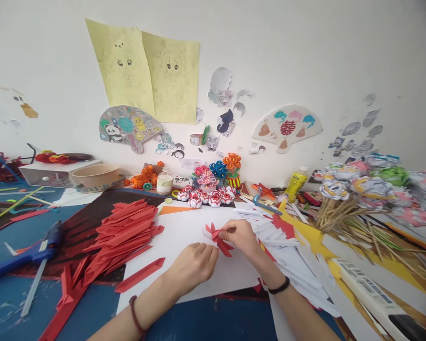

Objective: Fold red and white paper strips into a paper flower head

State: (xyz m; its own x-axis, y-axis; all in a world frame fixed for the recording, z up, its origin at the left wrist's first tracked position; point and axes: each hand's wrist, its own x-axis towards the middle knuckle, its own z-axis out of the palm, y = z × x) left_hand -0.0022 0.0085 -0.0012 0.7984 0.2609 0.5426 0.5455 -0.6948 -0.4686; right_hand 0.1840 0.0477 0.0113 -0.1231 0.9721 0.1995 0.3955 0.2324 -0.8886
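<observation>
- Both forearms come in from the bottom edge, a dark red bead band on the left wrist and a black band on the right.
- Left hand [195, 266] is curled nearly closed, knuckles up, resting on the white sheet [184, 232]; its fingertips touch the lower edge of the red folded paper piece [218, 238].
- Right hand [238, 237] pinches that red folded paper piece between thumb and fingers, closed on its right side; the spiky piece sticks out to the left of this hand and just above the left one.
- That white sheet lies flat on the blue bench [17, 303], under both hands.
- One loose red strip [140, 275] lies at the sheet's left edge, near the left forearm.
- Farther left sits a pile of red folded strips [122, 232], and beyond it a blue glue gun [28, 255].
- To the right of the right hand, white folded strips [270, 225] spread in a fan, crowding close to the wrist, with yellow paper beneath.
- Behind the sheet stands a row of red-and-white paper flowers [206, 196], a small white jar [164, 183] and a yellow glue bottle [296, 183].
- Far right, paper flowers on sticks [344, 199] lie heaped.
</observation>
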